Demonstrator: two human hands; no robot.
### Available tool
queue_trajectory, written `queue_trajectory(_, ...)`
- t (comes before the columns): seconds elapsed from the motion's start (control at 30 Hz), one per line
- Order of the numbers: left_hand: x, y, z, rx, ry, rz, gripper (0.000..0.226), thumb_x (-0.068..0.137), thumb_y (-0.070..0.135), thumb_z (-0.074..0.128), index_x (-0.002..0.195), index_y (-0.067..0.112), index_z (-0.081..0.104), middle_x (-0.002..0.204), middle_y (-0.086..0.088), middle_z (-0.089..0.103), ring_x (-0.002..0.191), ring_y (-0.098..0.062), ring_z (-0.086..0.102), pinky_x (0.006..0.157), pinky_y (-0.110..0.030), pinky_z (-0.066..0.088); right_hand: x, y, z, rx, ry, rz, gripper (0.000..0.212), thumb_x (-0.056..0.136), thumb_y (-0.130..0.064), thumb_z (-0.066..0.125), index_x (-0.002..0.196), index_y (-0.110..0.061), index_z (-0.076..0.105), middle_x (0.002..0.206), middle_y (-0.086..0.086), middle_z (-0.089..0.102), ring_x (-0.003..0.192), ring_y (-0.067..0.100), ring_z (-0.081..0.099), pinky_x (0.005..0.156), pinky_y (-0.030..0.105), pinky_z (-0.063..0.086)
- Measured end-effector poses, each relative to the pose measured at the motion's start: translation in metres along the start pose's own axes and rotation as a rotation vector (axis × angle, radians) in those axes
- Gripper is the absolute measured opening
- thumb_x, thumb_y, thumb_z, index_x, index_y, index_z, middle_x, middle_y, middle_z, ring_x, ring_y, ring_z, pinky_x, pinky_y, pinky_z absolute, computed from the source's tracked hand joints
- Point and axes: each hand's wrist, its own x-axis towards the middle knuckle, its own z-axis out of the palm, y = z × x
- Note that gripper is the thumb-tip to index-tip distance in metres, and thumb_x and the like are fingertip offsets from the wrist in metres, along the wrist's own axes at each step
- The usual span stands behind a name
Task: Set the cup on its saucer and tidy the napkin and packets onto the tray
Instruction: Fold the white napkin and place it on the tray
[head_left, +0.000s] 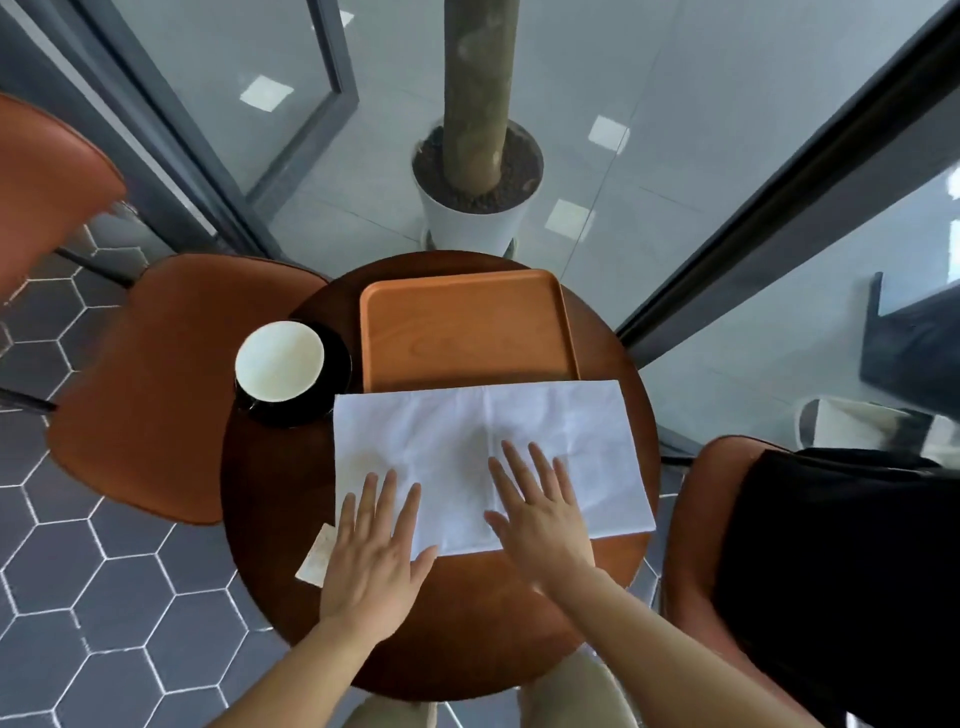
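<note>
Both grips spread flat, left hand (371, 566) and right hand (540, 514) pressing the napkin (467, 431), so a sloppy slide could flick that packet (318, 558) off the near-left edge of the tabletop (467, 623).

Both hands, left (375, 553) and right (540, 512), lie flat on the spread napkin (467, 436) beside the tray (467, 332).

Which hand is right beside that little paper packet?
The left hand: the packet peeks out by its little-finger side. The right hand lies flat over the napkin, apart from the packet.
</note>
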Motion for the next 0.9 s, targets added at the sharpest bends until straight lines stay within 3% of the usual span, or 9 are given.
queue_trajectory(0.2, 0.001, 0.006, 0.020, -0.021, 0.021, -0.082, 0.081, 0.096, 0.070, 0.013, 0.158, 0.017, 0.018, 0.165, -0.020, 0.014, 0.152, -0.038, 0.013, 0.122, -0.055, 0.019, 0.004, -0.010, 0.021, 0.028, 0.044, -0.156, 0.064, 0.102, -0.059, 0.017, 0.158, -0.029, 0.009, 0.165, -0.004, -0.015, 0.150, 0.024, -0.023, 0.120, 0.049, -0.012)
queue_trajectory(0.3, -0.005, 0.007, 0.037, -0.043, 0.051, -0.122, 0.083, 0.096, 0.070, 0.016, 0.158, 0.015, 0.015, 0.165, -0.021, 0.008, 0.152, -0.039, 0.010, 0.121, -0.058, 0.020, 0.004, 0.006, 0.032, 0.020, 0.056, -0.213, 0.068, 0.100, -0.066, 0.015, 0.158, -0.032, 0.005, 0.166, -0.003, -0.013, 0.151, 0.026, -0.021, 0.120, 0.051, -0.010)
queue_trajectory(0.6, -0.014, 0.010, 0.062, -0.018, 0.126, -0.177, 0.085, 0.095, 0.071, 0.014, 0.159, 0.015, 0.005, 0.166, -0.018, -0.003, 0.153, -0.038, -0.002, 0.121, -0.060, 0.018, -0.031, 0.118, 0.055, 0.000, 0.152, -0.051, 0.068, 0.100, -0.065, 0.019, 0.158, -0.033, 0.002, 0.167, -0.003, -0.007, 0.153, 0.028, -0.008, 0.119, 0.053, 0.004)
queue_trajectory(0.8, -0.013, 0.009, 0.063, -0.050, 0.165, -0.154, 0.085, 0.095, 0.072, 0.017, 0.159, 0.019, 0.005, 0.167, -0.015, -0.003, 0.154, -0.034, -0.005, 0.122, -0.058, 0.015, -0.032, 0.123, 0.063, -0.006, 0.177, -0.045, 0.067, 0.100, -0.064, 0.019, 0.158, -0.034, 0.004, 0.167, -0.004, -0.005, 0.153, 0.027, -0.006, 0.120, 0.053, 0.003)
queue_trajectory(0.9, -0.018, 0.012, 0.055, -0.161, 0.247, -0.173, 0.083, 0.095, 0.069, 0.028, 0.158, 0.017, 0.016, 0.167, -0.015, 0.007, 0.154, -0.032, -0.001, 0.124, -0.054, 0.011, -0.033, 0.124, 0.062, -0.001, 0.190, -0.039, 0.067, 0.100, -0.065, 0.020, 0.158, -0.035, 0.003, 0.167, -0.005, -0.007, 0.153, 0.026, -0.009, 0.121, 0.053, 0.000)
